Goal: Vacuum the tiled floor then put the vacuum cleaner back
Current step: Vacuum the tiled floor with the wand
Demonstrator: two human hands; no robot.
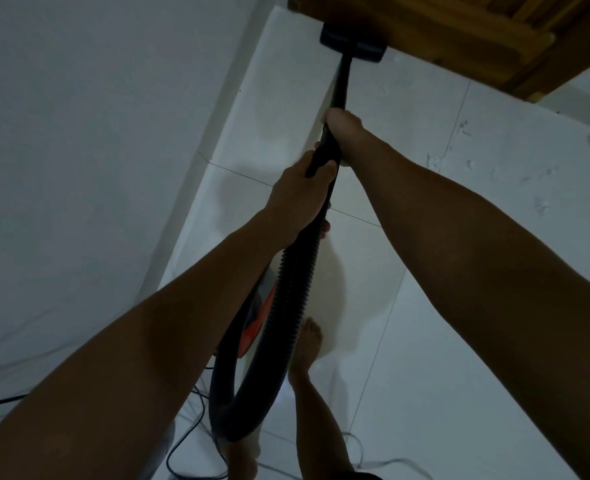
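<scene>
Both forearms reach forward; the left hand (300,195) and right hand (343,128) clasp the black vacuum wand (338,88). Its floor nozzle (352,43) meets wooden furniture (459,36) at top; open tiled floor (459,271) lies right.

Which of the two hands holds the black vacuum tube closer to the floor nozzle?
The right hand; it grips the black rigid tube higher up, nearer the black floor nozzle. The left hand holds lower, where the ribbed hose begins.

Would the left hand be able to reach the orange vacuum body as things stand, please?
Probably yes: the left hand grips the hose directly above the vacuum body, with nothing visibly between, though it must let go first.
</scene>
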